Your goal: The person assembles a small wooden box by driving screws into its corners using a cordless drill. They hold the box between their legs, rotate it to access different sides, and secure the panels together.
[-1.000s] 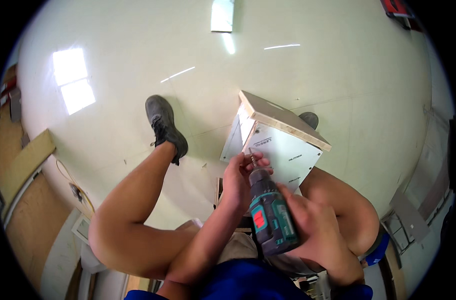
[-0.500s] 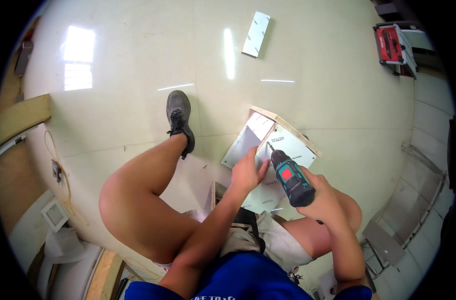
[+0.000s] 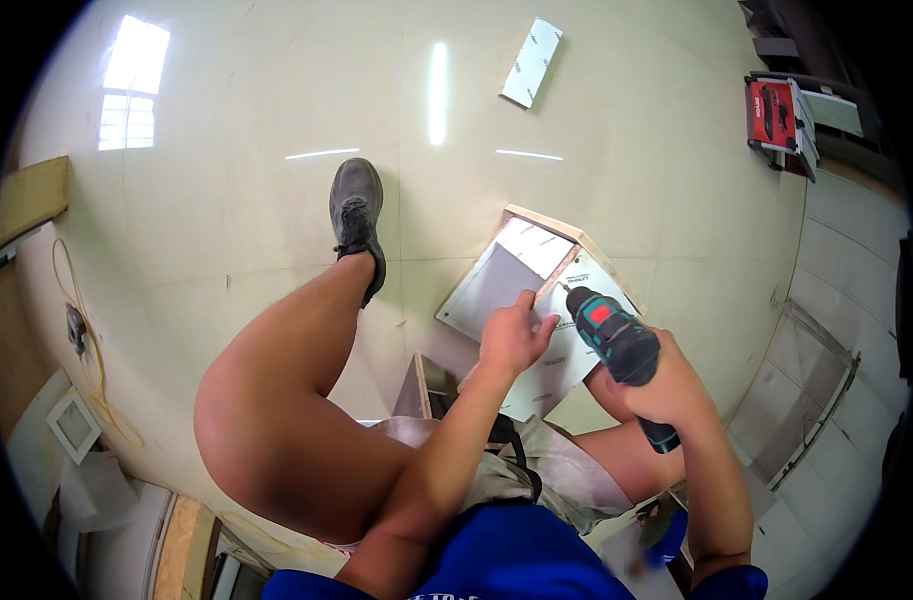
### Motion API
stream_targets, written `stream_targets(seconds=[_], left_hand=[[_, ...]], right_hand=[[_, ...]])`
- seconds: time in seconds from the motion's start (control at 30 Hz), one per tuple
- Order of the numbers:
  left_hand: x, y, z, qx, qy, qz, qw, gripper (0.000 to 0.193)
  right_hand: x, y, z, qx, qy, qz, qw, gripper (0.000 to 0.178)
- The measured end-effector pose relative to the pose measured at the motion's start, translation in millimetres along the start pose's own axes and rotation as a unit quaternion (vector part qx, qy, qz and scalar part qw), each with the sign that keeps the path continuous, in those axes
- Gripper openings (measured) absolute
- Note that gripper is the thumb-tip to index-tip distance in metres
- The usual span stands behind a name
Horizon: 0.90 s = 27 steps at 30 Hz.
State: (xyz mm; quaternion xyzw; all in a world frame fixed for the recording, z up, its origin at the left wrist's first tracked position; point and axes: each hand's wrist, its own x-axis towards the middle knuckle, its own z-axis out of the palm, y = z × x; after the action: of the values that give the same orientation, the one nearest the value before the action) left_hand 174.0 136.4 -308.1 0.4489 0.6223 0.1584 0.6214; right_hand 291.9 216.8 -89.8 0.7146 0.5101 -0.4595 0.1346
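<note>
A box of white, film-covered boards with bare wooden edges (image 3: pixel 538 372) tilts between my legs, one side open to a grey inner face. My left hand (image 3: pixel 514 338) grips the edge of its board, thumb on the white face and fingers over the rim. My right hand (image 3: pixel 674 388) is wrapped round the handle of a black and teal cordless drill (image 3: pixel 613 335). The drill's bit points up-left at the white board near the wooden edge, a little past my left thumb. Whether the tip touches the board I cannot tell.
Farther off on the floor lies a loose white board (image 3: pixel 532 64). A red and grey tool case (image 3: pixel 776 115) stands at the far right. To the left are a yellow cord (image 3: pixel 79 310) and a white frame (image 3: pixel 74 425). Panels lean along the right side.
The view has shifted slightly. My right hand and the drill have moved a little right, and the drill's base now shows below the hand. My left hand still grips the box edge.
</note>
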Motion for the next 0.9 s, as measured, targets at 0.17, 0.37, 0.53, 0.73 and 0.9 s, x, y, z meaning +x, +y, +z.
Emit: stream_targets(seconds=[0.17,0.37,0.53,0.73,0.9], left_hand=[[-1.1,-2.6,-4.6,0.007,0.007,-0.007,1.000,0.046],[-0.3,1.8,-8.9,0.001,-0.010,-0.021,1.000,0.045],[-2.3,1.5,-11.6,-0.005,-0.007,-0.032,0.999,0.044],[0.5,-4.1,-7.7,0.000,-0.025,-0.011,1.000,0.044],[2.6,-2.5,-12.6,-0.027,0.020,-0.013,0.999,0.042]], right_hand=[[6.3,-30.2,-3.6,-0.001,-0.042,0.020,0.999,0.023],[6.1,-33.5,0.5,0.007,-0.041,0.000,0.999,0.022],[11.2,-24.7,10.3,-0.025,0.002,-0.022,0.999,0.033],[18.4,-0.7,25.3,-0.094,0.060,-0.065,0.992,0.047],[-14.0,18.4,-3.7,0.151,0.052,0.016,0.987,0.034]])
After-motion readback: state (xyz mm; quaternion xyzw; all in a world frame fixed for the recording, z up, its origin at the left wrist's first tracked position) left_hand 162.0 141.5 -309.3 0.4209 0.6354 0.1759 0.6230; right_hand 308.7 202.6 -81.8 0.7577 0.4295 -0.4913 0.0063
